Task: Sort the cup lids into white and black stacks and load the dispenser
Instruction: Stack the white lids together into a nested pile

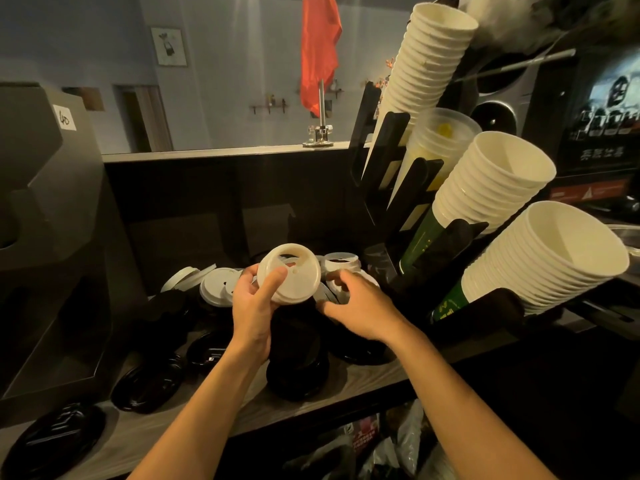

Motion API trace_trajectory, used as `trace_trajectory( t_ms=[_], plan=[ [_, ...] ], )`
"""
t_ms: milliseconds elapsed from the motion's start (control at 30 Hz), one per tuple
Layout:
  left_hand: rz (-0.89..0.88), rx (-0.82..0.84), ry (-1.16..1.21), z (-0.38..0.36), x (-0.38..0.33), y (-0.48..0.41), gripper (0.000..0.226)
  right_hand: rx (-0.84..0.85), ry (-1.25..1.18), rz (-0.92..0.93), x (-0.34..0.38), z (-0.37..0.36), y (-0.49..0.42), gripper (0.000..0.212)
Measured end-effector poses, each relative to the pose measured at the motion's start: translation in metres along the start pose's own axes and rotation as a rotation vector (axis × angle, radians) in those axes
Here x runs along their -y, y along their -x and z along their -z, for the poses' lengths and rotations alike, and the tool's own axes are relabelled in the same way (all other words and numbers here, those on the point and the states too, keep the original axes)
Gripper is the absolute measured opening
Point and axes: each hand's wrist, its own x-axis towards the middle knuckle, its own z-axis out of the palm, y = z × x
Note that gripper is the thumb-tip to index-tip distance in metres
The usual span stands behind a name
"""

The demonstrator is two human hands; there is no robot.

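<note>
My left hand grips a short stack of white lids, thumb across the top lid, raised above the counter. My right hand reaches down with curled fingers among the lids just right of that stack, touching a white lid; I cannot tell whether it grips one. More white lids lie behind my left hand. Black lids are heaped beneath my hands, and several more black lids are scattered left along the wooden counter. The dark lid dispenser stands at the left.
A black cup rack at the right holds slanted stacks of white paper cups and clear plastic cups. A raised ledge with a red flag runs behind the counter. Bags sit below.
</note>
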Motion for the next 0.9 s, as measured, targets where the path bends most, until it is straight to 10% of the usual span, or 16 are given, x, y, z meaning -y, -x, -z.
trace_trajectory(
  t_ms=[900],
  plan=[
    [0.012, -0.071, -0.021, 0.004, 0.007, -0.005, 0.081, -0.181, -0.478, -0.041, -0.016, -0.021, -0.029, 0.021]
  ],
)
